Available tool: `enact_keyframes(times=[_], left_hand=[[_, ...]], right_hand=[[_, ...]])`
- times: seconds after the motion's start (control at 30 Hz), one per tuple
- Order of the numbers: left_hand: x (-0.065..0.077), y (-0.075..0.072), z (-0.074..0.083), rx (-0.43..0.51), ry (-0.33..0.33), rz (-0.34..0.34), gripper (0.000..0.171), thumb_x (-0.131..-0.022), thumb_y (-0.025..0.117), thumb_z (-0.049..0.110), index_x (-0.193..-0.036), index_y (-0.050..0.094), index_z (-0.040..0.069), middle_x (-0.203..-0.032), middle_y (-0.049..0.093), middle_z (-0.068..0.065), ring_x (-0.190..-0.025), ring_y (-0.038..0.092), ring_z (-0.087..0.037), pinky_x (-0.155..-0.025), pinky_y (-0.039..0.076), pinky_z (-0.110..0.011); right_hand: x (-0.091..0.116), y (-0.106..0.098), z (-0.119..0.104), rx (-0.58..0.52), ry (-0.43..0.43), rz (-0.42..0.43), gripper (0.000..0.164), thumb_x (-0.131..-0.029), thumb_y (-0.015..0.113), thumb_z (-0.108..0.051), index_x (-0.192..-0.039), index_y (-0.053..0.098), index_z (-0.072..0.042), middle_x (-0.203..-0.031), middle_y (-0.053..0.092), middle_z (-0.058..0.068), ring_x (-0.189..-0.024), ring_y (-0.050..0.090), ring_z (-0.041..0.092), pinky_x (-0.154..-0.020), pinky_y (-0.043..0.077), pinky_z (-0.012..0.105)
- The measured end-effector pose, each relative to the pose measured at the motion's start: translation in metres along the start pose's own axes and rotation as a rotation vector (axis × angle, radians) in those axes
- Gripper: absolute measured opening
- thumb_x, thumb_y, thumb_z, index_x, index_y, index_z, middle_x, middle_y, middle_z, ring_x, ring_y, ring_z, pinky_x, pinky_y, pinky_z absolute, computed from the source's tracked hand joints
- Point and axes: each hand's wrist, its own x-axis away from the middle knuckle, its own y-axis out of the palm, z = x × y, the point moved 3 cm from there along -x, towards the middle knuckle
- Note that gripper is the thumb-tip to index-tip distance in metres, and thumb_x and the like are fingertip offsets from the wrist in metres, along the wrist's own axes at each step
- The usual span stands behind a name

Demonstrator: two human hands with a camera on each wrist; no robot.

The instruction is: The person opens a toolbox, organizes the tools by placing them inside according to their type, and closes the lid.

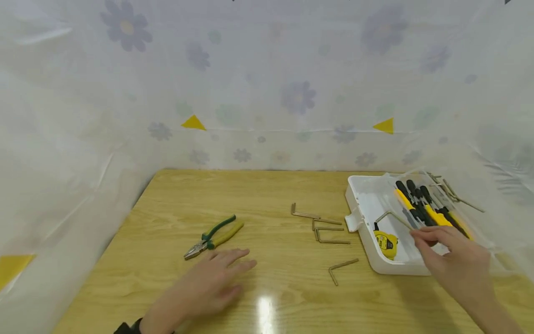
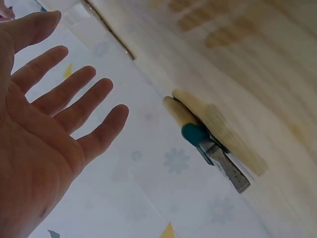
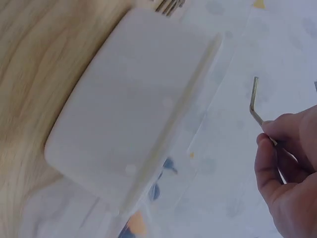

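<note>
Between thumb and fingers my right hand (image 1: 456, 255) pinches a brass-coloured hex key (image 3: 254, 99), its bent end pointing away from the fingertips. In the head view this key overlaps the open white toolbox (image 1: 377, 265), above a yellow tape measure (image 1: 386, 244) lying inside. My left hand (image 1: 208, 283) is held over the table with fingers spread, holding nothing. Just beyond its fingers lie pliers (image 1: 207, 242) with green and yellow handles, also seen in the left wrist view. Several more hex keys (image 1: 333, 241) lie on the table left of the box, one (image 1: 343, 265) apart and nearer me.
Screwdrivers (image 1: 417, 197) and other black and yellow handled tools stand out at the box's right side, by its clear lid. More hex keys (image 1: 456, 197) show near the back right. Flowered white sheeting (image 1: 267, 83) surrounds the wooden table (image 1: 258, 195).
</note>
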Motion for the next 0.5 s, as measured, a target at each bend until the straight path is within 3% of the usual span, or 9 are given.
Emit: enact_keyframes(times=[0.1,0.17,0.27,0.33,0.43,0.5], left_hand=[[-0.002,0.005,0.008,-0.003,0.029,-0.016,0.053,-0.099,0.067,0.030,-0.150,0.053,0.025,-0.152,0.054,-0.005,-0.134,0.057,-0.022,-0.098,0.054,-0.051],[-0.003,0.008,0.014,-0.011,0.050,-0.015,0.052,-0.100,0.064,0.032,-0.151,0.051,0.026,-0.153,0.053,-0.004,-0.135,0.057,-0.021,-0.099,0.054,-0.050],[-0.005,0.010,0.021,-0.028,0.075,0.007,0.051,-0.100,0.063,0.033,-0.150,0.052,0.026,-0.152,0.054,-0.003,-0.135,0.057,-0.021,-0.101,0.054,-0.047],[-0.005,0.010,0.023,-0.046,0.089,0.034,0.051,-0.099,0.065,0.033,-0.148,0.054,0.026,-0.151,0.056,-0.003,-0.134,0.058,-0.020,-0.101,0.054,-0.046],[-0.005,0.009,0.025,-0.065,0.106,0.062,0.051,-0.097,0.068,0.033,-0.146,0.056,0.024,-0.148,0.058,-0.003,-0.131,0.060,-0.020,-0.100,0.055,-0.045],[-0.005,0.008,0.026,-0.073,0.119,0.071,0.050,-0.097,0.069,0.032,-0.145,0.057,0.024,-0.146,0.060,-0.004,-0.130,0.061,-0.020,-0.099,0.055,-0.044]], right_hand=[[-0.002,-0.014,0.019,0.046,0.085,0.029,0.045,-0.096,0.064,-0.034,-0.085,0.076,0.008,-0.077,0.072,0.017,-0.089,0.042,-0.037,-0.057,0.038,-0.003],[-0.003,-0.022,0.032,0.091,0.178,0.069,0.026,-0.093,0.068,-0.015,-0.089,0.076,0.010,-0.079,0.073,-0.005,-0.086,0.039,-0.036,-0.063,0.035,-0.005],[-0.004,-0.032,0.051,0.141,0.324,0.115,0.011,-0.084,0.070,0.010,-0.094,0.074,0.013,-0.087,0.056,-0.040,-0.079,0.036,-0.034,-0.067,0.028,-0.004],[-0.004,-0.037,0.065,0.161,0.395,0.144,0.012,-0.085,0.069,0.011,-0.096,0.074,0.016,-0.090,0.038,-0.056,-0.074,0.034,-0.033,-0.064,0.027,-0.004],[-0.003,-0.042,0.085,0.157,0.449,0.159,0.012,-0.086,0.065,0.014,-0.094,0.071,0.019,-0.083,0.036,-0.058,-0.066,0.032,-0.033,-0.056,0.027,-0.004],[0.000,-0.044,0.098,0.162,0.521,0.164,0.016,-0.088,0.063,0.012,-0.083,0.076,0.004,-0.075,0.035,-0.057,-0.059,0.030,-0.030,-0.050,0.025,-0.001]])
